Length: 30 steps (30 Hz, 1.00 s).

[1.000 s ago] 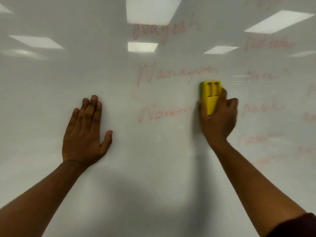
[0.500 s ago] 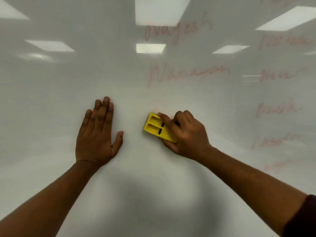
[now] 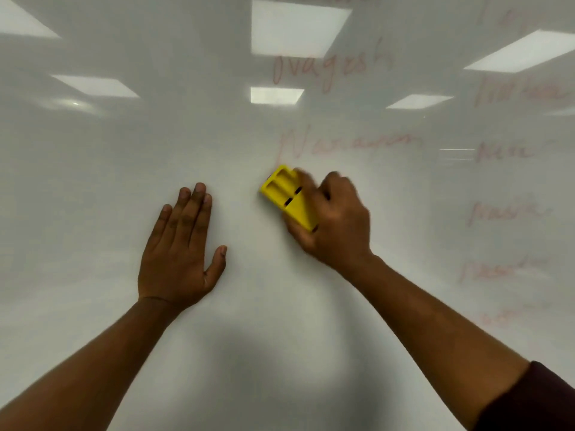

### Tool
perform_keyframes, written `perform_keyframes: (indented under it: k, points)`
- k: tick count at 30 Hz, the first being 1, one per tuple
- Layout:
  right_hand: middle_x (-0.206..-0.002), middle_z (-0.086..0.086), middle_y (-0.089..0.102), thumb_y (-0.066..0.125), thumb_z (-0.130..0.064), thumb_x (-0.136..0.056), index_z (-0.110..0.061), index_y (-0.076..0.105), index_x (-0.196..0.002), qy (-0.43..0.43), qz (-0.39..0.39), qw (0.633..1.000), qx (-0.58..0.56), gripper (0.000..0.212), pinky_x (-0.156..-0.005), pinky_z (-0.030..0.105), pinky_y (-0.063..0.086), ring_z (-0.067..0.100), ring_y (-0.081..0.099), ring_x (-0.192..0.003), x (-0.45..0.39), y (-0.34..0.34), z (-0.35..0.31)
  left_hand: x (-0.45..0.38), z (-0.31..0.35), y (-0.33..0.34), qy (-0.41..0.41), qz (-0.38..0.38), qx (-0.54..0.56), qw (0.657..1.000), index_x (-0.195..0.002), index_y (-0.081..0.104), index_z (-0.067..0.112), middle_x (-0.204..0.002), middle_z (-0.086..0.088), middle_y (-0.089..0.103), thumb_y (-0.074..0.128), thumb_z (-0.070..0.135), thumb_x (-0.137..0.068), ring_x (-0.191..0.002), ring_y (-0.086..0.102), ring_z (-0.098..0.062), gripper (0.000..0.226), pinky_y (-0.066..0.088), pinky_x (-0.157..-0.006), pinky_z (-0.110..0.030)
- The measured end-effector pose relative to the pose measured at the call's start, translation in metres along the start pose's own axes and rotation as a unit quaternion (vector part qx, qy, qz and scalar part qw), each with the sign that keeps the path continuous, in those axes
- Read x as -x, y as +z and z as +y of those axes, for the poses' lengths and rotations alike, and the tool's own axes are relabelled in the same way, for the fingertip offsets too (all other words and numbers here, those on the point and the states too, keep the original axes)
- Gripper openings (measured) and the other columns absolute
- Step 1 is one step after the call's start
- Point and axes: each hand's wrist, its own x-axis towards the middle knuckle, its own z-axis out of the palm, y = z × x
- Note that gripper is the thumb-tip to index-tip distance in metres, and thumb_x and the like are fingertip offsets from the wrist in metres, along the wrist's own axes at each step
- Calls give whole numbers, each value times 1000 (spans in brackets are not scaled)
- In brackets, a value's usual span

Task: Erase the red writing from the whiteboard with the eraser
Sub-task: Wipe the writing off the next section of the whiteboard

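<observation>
Across my whole view: whiteboard (image 3: 93, 181), glossy white, ceiling light panels (image 3: 298, 28) reflected in its upper part.
Red writing (image 3: 348, 144): faint red words survive above and to the right of the eraser; nearest word sits just above the eraser, another higher up, and a column of blurred words runs down the board's right side. I can't read most of them.
Cleared patch: board below and left of the eraser looks white, no red strokes I can make out.
Right arm: comes in from lower right of the eraser, dark sleeve (image 3: 535, 399) at the frame corner.
Left arm: bare, comes in from lower left of the eraser.
Left hand (image 3: 180, 247): flat on the board, left of the eraser and apart from it, fingers straight and together, thumb spread toward the eraser side. Holding nothing.
Right hand (image 3: 336, 222): wrapped round the eraser's lower right end, fingers curled over its top edge, thumb side under it. Fingers are motion-blurred, so I can't tell exact finger placement.
Eraser (image 3: 286, 195): yellow plastic block, tilted, free end pointing up-left, two recessed slots and two small dark gaps on its back. Sits against the board; its upper tip is just under the first letter of the nearest red word.
</observation>
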Motion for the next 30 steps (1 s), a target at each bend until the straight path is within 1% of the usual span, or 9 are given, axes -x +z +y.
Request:
perform_keyframes:
  k: [3,7,9,14,16,20,22,27,30]
  points:
    - [-97,7,48,66,-55,-85,-21,54,-146,163,41,986,5,71,-59,31,38,27,49,-87,-4,0,-4,0,0,1,0,-3,-1,1000,-169,16,6,-178,-9,12,39,48,-104,-166,12,-26,81,8,-135,-41]
    - [-94,10,50,69,-46,-86,-16,54,-145,-83,-34,995,-34,68,-58,37,44,32,48,-81,41,5,-26,0,1,0,1,2,3,1000,-168,18,6,-178,-9,13,42,46,-103,-165,14,-27,80,11,-134,-42]
    - [-93,10,51,70,-47,-87,-15,59,-143,-98,-45,993,-40,66,-59,38,45,32,49,-80,47,-2,-3,0,1,0,1,4,6,1000,-168,18,6,-178,-9,14,41,46,-103,-165,14,-28,80,12,-134,-43]
    - [-97,9,46,74,-52,-84,-20,54,-145,247,55,967,14,72,-67,39,48,31,53,-85,25,-24,77,0,-1,2,4,4,4,1000,-169,17,5,-178,-9,12,39,47,-103,-165,13,-28,81,10,-135,-42]
    - [-98,10,46,72,-53,-84,-20,52,-146,303,74,950,15,73,-71,40,48,32,53,-87,23,-24,76,0,-2,3,2,3,6,1000,-169,17,6,-178,-9,13,39,47,-103,-165,14,-27,81,10,-135,-42]
    - [-96,5,45,70,-52,-85,-17,57,-143,55,-15,998,2,69,-58,33,40,27,49,-85,58,-15,37,1,-1,2,-4,-4,8,1000,-169,17,6,-178,-8,13,40,47,-102,-165,13,-27,82,10,-135,-42]
    - [-96,4,45,70,-53,-86,-21,57,-144,10,-45,999,1,68,-55,31,43,25,50,-83,62,-20,49,-1,-1,0,-5,-10,12,1000,-168,17,5,-178,-9,12,40,47,-102,-166,12,-27,82,9,-135,-41]
    - [-105,11,45,66,-57,-88,-26,44,-148,342,21,939,34,71,-72,39,48,35,55,-93,16,-53,123,-5,2,-11,-9,-29,36,999,-168,18,4,-179,-8,11,41,48,-101,-166,9,-24,84,4,-135,-39]
    - [-112,15,47,60,-60,-89,-22,41,-150,395,27,918,32,74,-78,41,47,38,56,-103,-22,-55,135,-34,-4,-18,-19,-3,31,999,-168,17,4,-179,-8,9,42,49,-101,-166,6,-23,84,1,-135,-38]
